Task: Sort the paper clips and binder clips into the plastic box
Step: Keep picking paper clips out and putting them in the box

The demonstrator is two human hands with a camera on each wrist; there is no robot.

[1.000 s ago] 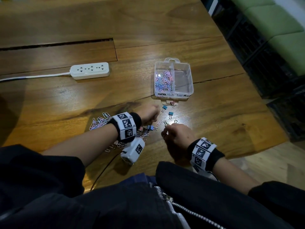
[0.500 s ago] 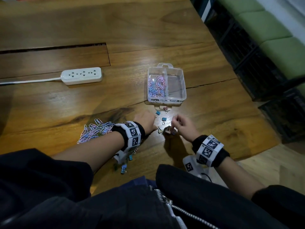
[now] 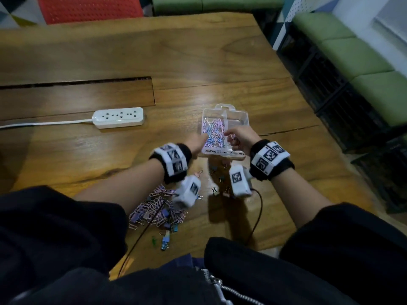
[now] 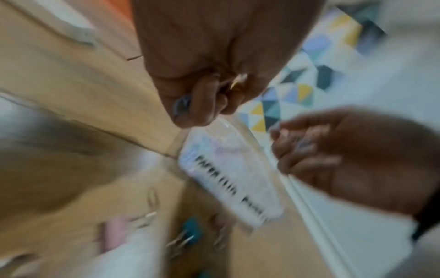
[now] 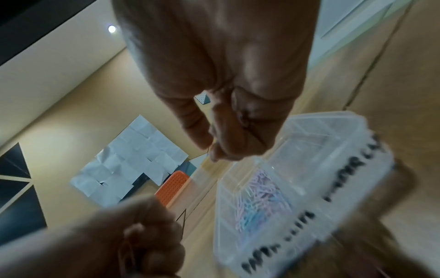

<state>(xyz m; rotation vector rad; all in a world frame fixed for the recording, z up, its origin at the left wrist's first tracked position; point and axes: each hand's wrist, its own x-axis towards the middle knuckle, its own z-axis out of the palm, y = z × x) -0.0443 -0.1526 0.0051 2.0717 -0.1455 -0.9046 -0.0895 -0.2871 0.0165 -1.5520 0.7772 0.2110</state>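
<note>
The clear plastic box (image 3: 244,119) stands mid-table with pastel paper clips (image 3: 214,133) in its left compartment; its right compartment looks bare. My left hand (image 3: 197,143) is at the box's near-left corner, its fingers curled round small clips, one of them blue (image 4: 181,105). My right hand (image 3: 239,137) hovers over the right compartment with its fingertips pinched together (image 5: 212,148); what they pinch is blurred but looks like a binder clip. A loose pile of paper clips (image 3: 156,208) lies under my left forearm, and several binder clips (image 3: 220,180) lie just before the box.
A white power strip (image 3: 119,117) lies left of the box, its cord running off left. A dark cable (image 3: 257,214) hangs from my right wrist camera. The table's right edge (image 3: 330,150) drops to the floor, with green benches (image 3: 352,51) beyond. A red chair (image 3: 88,7) stands at the far side.
Both hands rose from the binder clips near the table's front and moved forward to the box. The head view tilted up, so the far edge of the table shows.
</note>
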